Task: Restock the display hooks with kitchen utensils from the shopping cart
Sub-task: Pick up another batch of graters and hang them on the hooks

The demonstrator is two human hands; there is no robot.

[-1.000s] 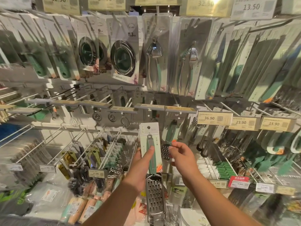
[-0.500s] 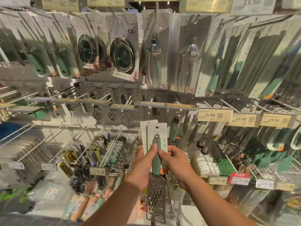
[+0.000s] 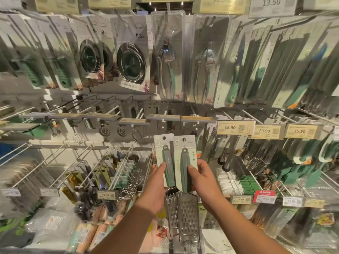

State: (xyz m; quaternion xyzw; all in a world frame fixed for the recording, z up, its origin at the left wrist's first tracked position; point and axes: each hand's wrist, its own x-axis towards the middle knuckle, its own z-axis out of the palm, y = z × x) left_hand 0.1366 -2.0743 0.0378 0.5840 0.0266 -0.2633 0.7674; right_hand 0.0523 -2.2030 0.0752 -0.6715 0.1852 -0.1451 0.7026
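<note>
Two carded graters held upright before display hooks [image 3: 166,114], handles up, blades down. Left grater [image 3: 167,169] gripped by left hand [image 3: 156,187]; right grater [image 3: 186,180] pinched at handle by right hand [image 3: 203,182].

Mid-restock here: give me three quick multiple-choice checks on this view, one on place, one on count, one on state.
1. The price tag reading 36.90 sits where from the hands?
A) above right B) below left C) directly below

2. How many green-handled metal graters on cards are held?
A) one B) two C) four

3. The card hang holes are:
A) on a hook B) torn C) free of any hook

Answers:
1 A, the tag hangs up and right of the right hand.
2 B, the left hand holds the rear grater, the right the front grater.
3 C, both holes show empty.
</note>
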